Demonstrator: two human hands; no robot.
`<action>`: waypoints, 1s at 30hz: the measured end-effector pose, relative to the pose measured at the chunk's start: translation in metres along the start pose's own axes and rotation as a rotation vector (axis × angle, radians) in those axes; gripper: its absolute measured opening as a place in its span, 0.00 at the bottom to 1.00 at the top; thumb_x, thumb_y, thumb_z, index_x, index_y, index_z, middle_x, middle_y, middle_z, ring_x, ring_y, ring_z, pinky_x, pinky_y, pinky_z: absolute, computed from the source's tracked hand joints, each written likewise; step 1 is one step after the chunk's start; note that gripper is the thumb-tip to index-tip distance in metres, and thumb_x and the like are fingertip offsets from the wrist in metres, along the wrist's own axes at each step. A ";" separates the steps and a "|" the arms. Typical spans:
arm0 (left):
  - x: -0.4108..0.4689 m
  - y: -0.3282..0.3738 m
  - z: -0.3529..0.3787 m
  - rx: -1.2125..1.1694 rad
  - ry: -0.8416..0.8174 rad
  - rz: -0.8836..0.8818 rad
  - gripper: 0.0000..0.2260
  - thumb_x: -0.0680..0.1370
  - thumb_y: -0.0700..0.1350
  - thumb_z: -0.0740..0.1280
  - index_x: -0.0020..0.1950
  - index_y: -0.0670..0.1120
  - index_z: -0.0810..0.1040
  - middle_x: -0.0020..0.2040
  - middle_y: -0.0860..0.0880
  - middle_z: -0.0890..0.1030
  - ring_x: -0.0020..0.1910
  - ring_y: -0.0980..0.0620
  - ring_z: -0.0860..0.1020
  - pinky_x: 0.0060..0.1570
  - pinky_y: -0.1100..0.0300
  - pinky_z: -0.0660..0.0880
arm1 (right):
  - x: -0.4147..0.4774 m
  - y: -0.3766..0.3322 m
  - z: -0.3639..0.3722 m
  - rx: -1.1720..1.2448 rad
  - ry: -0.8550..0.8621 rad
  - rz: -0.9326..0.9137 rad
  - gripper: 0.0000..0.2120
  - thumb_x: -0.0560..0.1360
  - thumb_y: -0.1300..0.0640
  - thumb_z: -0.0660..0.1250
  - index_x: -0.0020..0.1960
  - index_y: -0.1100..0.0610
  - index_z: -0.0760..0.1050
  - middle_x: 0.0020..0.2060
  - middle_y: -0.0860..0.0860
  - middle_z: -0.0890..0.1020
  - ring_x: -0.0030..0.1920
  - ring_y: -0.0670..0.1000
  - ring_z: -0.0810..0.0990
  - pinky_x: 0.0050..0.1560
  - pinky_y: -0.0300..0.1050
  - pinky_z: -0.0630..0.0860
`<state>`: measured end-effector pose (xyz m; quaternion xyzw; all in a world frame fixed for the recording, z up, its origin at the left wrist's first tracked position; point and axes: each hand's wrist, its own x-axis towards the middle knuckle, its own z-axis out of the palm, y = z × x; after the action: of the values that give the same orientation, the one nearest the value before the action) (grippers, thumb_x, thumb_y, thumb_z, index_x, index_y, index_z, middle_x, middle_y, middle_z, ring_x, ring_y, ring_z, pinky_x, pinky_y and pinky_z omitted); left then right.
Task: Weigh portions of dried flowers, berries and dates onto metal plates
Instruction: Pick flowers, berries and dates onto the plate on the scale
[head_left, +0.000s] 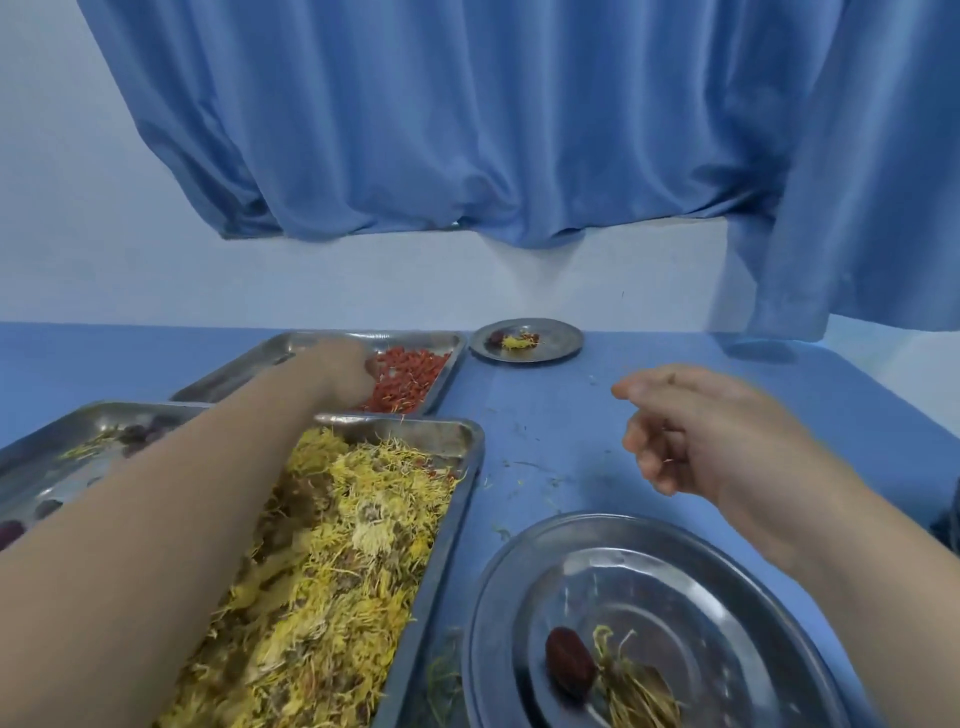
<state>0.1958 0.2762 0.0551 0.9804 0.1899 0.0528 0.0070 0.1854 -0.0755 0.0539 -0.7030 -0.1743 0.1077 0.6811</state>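
Left hand (343, 371) reached across the trays into the far tray (291, 347), its fingertips down among the red berries (413, 382) heaped at that tray's right end. Motion blur and the back of the hand hid the fingers, so I could not tell whether they had closed on any berries. The left forearm passed over the nearer tray (460, 439), which was filled with yellow dried flowers (337, 545).

The right hand (696, 431) hovered above the blue table (545, 415), well clear of the trays. Its thumb pointed left and its fingers were loosely curled around nothing, with only a few flower shreds clinging to them.

Just below that hand, at the near edge, sat a round metal plate (675, 566) carrying one dark red date (569, 667) with a small tuft of flowers (634, 693) touching it. A second, smaller-looking plate (563, 343) stood at the far side of the table, just beside the berry tray's right corner, with a little mixed portion (514, 340) of date, yellow petals and red bits.

At the left edge a third tray (47, 457) held a few dark dates (10, 532) and stray petals. Loose flower crumbs lay scattered on the table between the trays and the near plate. A blue curtain (467, 130) hung against the pale wall behind.
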 end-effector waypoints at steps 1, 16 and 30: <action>0.010 0.004 0.006 -0.007 -0.032 0.014 0.14 0.79 0.41 0.60 0.62 0.48 0.79 0.63 0.45 0.78 0.60 0.46 0.76 0.63 0.50 0.73 | 0.001 0.002 -0.002 0.003 0.009 0.007 0.05 0.76 0.56 0.66 0.46 0.56 0.78 0.28 0.53 0.80 0.26 0.50 0.73 0.26 0.42 0.68; 0.058 0.017 0.041 -0.029 -0.168 -0.063 0.12 0.76 0.34 0.65 0.48 0.48 0.85 0.46 0.49 0.80 0.39 0.52 0.76 0.35 0.60 0.71 | 0.008 0.013 -0.003 -0.053 0.031 0.039 0.05 0.75 0.56 0.66 0.44 0.56 0.79 0.27 0.51 0.80 0.25 0.48 0.73 0.25 0.40 0.69; 0.037 0.014 0.009 -0.390 0.036 -0.100 0.10 0.74 0.31 0.69 0.39 0.44 0.82 0.40 0.49 0.81 0.37 0.52 0.79 0.31 0.63 0.75 | 0.005 0.011 -0.012 -0.024 0.048 0.045 0.06 0.75 0.58 0.65 0.44 0.58 0.80 0.28 0.51 0.79 0.26 0.50 0.73 0.27 0.41 0.69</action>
<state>0.2356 0.2769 0.0502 0.9488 0.2246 0.1054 0.1958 0.1961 -0.0851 0.0438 -0.7173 -0.1434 0.1039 0.6739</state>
